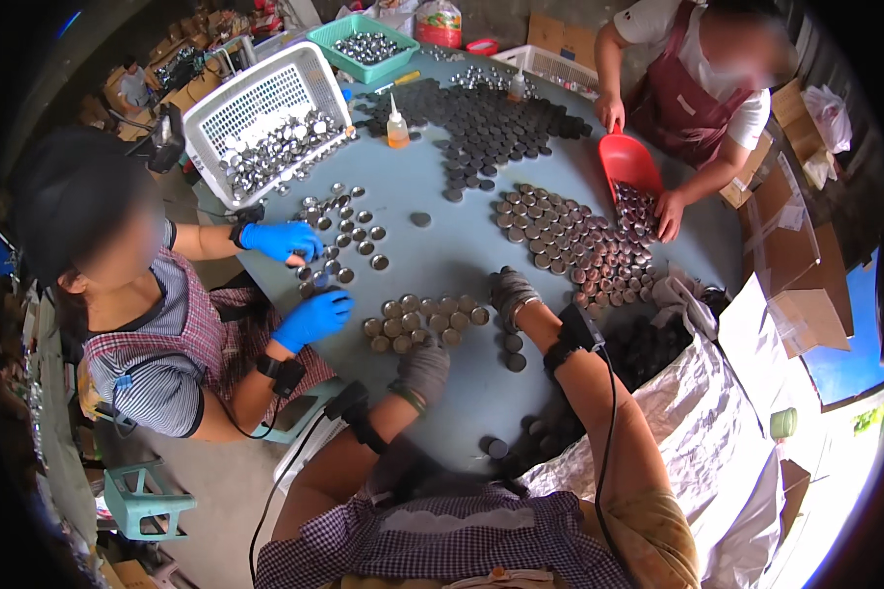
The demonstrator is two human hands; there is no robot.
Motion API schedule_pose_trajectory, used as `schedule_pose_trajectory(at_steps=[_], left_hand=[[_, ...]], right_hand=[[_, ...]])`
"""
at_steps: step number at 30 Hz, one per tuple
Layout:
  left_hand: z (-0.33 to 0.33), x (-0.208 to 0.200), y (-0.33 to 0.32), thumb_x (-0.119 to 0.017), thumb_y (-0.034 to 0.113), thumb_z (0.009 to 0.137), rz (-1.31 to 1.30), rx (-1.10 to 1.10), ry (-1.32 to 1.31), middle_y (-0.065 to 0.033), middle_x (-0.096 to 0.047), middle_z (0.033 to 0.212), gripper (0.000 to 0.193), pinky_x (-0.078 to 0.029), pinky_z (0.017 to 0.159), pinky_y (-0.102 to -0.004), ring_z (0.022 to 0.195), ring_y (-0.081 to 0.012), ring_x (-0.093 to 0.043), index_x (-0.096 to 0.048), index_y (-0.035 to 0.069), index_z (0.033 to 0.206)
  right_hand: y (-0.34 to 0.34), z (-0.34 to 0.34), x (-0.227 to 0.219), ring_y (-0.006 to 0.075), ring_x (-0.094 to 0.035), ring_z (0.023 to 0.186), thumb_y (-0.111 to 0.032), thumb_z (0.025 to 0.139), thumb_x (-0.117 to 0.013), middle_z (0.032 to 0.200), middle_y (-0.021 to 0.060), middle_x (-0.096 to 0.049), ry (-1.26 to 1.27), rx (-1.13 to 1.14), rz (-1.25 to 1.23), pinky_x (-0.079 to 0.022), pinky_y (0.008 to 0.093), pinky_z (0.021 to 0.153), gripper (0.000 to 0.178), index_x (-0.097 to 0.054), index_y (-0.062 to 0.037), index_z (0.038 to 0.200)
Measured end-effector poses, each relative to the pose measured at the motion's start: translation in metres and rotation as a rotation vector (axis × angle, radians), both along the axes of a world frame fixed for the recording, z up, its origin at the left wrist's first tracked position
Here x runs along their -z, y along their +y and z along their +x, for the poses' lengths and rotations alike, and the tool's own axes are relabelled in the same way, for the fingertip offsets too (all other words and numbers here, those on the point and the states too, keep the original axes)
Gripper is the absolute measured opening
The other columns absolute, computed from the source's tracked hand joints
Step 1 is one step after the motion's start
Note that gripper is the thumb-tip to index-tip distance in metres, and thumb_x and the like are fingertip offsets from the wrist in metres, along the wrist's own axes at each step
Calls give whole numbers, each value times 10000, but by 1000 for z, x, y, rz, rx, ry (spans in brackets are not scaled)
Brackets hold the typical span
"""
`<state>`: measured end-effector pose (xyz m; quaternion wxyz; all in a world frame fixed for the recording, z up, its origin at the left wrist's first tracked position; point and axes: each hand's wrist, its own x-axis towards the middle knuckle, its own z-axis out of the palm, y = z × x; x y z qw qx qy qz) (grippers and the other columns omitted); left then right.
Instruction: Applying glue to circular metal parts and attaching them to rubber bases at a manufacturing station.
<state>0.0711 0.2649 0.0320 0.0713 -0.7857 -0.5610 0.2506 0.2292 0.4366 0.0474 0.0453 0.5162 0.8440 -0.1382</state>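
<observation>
My left hand, in a grey glove, is at the near edge of a cluster of round silvery metal caps. Its fingers are drawn together against the closest caps, and their tips are hidden. To the right of that cluster is my right hand, also gloved, with its fingers curled in; whatever it may hold does not show. Just below it, several black caps form a short line on the grey-green table. Both my wrists wear black straps with cabled devices.
Left, a person in blue gloves handles loose silver caps beside a tilted white basket. Far right, another person tips caps from a red scoop. Black discs, a glue bottle and a white sack surround the work area.
</observation>
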Motion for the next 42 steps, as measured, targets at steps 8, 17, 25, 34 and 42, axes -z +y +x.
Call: schedule_pose_trajectory(at_steps=[8, 17, 25, 34, 42], left_hand=[[-20, 8, -49, -647, 95, 694, 585, -300, -1278, -81, -563, 822, 250, -490, 630, -302, 694, -206, -576, -596, 24, 928], [-30, 15, -81, -668, 13, 699, 588, -254, -1201, -63, -550, 813, 249, -477, 652, -316, 706, -184, -565, -566, 33, 925], [8, 15, -57, -717, 100, 686, 447, -50, -1323, -80, -570, 870, 340, -490, 691, -346, 784, -227, -582, -579, 44, 991], [88, 34, 19, -683, 199, 676, 536, -27, -1209, -95, -588, 836, 250, -475, 668, -405, 766, -266, -584, -603, 77, 880], [118, 11, 12, -628, 187, 714, 278, -195, -1147, -133, -599, 859, 266, -485, 687, -460, 783, -335, -605, -543, 92, 947]], right_hand=[[5, 58, 15, 334, -615, 687, -219, 704, -629, 721, 172, -608, 297, 136, 10, -490, 410, 668, 237, -599, -39, 856], [-25, 72, -21, 364, -606, 939, -281, 791, -580, 1049, 208, -583, 51, 30, 102, -487, 448, 780, 291, -603, -58, 976], [-11, 73, -21, 358, -602, 958, -352, 762, -627, 1020, 183, -614, 76, 174, 202, -487, 441, 808, 422, -596, -56, 1060], [-21, 32, -1, 320, -627, 934, -442, 760, -629, 1015, 141, -655, -104, -170, -109, -502, 392, 807, 464, -643, -73, 1041], [-11, 79, 13, 327, -630, 823, -235, 763, -642, 869, 151, -657, 410, -119, 63, -500, 401, 726, 276, -632, -58, 975]])
